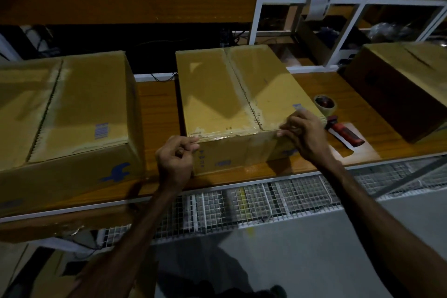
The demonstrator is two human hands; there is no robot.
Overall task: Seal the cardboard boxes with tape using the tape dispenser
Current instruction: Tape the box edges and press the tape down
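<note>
A closed cardboard box [217, 84] stands in the middle of the wooden bench [157, 104], clear tape along its centre seam and near top edge. My left hand [175, 157] is at the box's near left corner, fingers curled, pinching the tape end there. My right hand [304, 132] is at the near right corner, fingertips pinching the tape on the edge. A red-handled tape dispenser [344, 132] lies on the bench to the right of the box, with a tape roll [324, 103] just behind it.
A second cardboard box [72, 109] sits to the left and a third [399, 84] at the far right. A white shelf frame [261, 7] rises behind the bench. A wire mesh rack [254, 203] runs below the bench's front edge.
</note>
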